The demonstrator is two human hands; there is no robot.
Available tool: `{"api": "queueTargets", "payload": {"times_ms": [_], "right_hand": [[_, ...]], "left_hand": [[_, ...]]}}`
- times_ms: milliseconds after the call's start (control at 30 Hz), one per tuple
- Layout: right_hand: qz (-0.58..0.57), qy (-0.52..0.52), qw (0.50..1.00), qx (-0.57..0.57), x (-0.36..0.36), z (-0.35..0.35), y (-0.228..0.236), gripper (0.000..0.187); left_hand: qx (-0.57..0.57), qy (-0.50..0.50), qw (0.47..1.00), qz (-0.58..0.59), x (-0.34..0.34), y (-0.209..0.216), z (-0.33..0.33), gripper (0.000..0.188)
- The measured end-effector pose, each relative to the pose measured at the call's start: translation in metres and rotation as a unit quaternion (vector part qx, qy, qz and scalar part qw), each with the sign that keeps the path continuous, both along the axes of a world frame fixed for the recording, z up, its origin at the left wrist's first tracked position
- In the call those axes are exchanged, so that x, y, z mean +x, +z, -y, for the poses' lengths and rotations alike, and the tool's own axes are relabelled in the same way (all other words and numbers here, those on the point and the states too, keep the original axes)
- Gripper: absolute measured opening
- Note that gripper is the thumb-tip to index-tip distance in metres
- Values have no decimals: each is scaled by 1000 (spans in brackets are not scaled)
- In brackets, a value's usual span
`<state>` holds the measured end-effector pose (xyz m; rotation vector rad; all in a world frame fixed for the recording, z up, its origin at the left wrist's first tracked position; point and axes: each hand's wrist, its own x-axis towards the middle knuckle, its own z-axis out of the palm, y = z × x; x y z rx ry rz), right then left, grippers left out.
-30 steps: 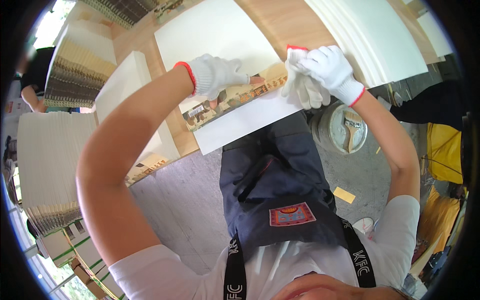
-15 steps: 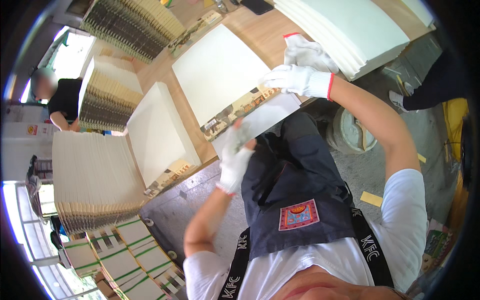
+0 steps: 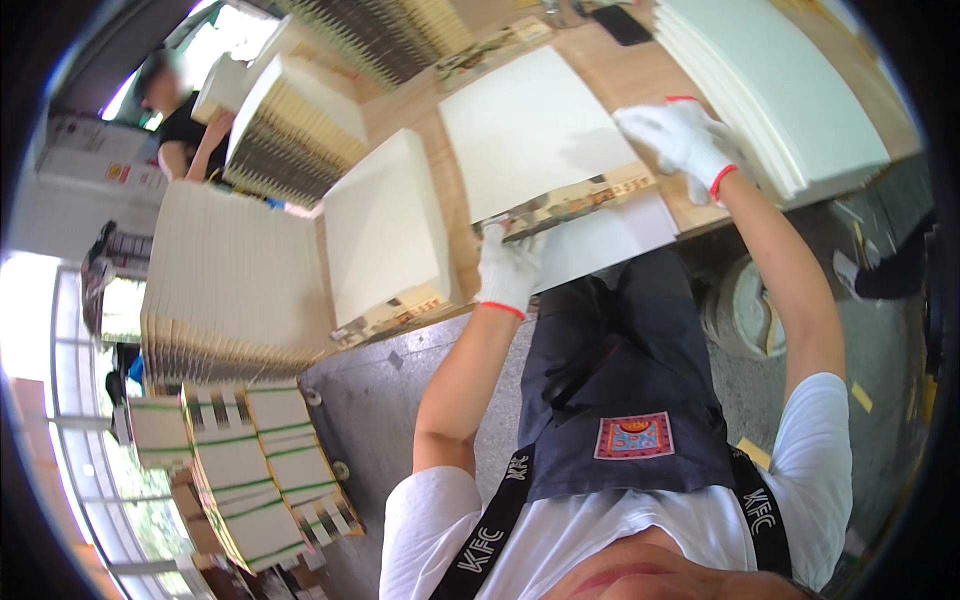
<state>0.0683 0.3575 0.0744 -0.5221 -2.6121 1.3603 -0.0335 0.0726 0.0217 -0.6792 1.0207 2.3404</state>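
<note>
A white sheet stack (image 3: 535, 120) with a brown, picture-printed strip along its near edge lies before me on the wooden table. My left hand (image 3: 508, 268), in a white glove with red cuff, pinches that strip's near left corner, thumb on top. My right hand (image 3: 675, 135), gloved alike, is by the stack's right edge, fingers stretched out and holding nothing. Beneath and beside it lies a loose white glove (image 3: 715, 130). A plain white sheet (image 3: 610, 238) sticks out below the printed strip, over the table's front edge.
A similar white stack (image 3: 385, 225) lies to the left, beside a tall pile of pale sheets (image 3: 235, 270). Thick white sheets (image 3: 780, 90) stand piled at right. A phone (image 3: 622, 26) lies at the back. Strapped bundles (image 3: 240, 470) sit low left; a co-worker (image 3: 185, 135) handles a stack.
My left hand has come up onto the strip's left corner. My right hand has moved from the strip's right end farther along the right edge. The whole view has shifted.
</note>
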Motion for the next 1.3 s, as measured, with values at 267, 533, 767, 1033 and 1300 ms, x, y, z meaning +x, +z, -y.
{"api": "queueTargets", "payload": {"times_ms": [267,533,767,1033,1300], "right_hand": [[141,77,889,-429,-68,-30,-23,70],[-113,57,890,-439,-56,22,-44,49],[-274,103,903,-314,-98,172,-27,41],[-4,53,997,64,-169,275,-9,70],[52,65,992,96,-167,267,-10,73]], "left_hand": [[12,-8,1000,3,15,35,10,16],[-18,-41,990,-136,40,57,74,22],[-340,82,866,-356,-4,84,230,79],[-666,-91,662,-331,-71,35,338,31],[-602,-40,696,-389,-86,16,336,27]]}}
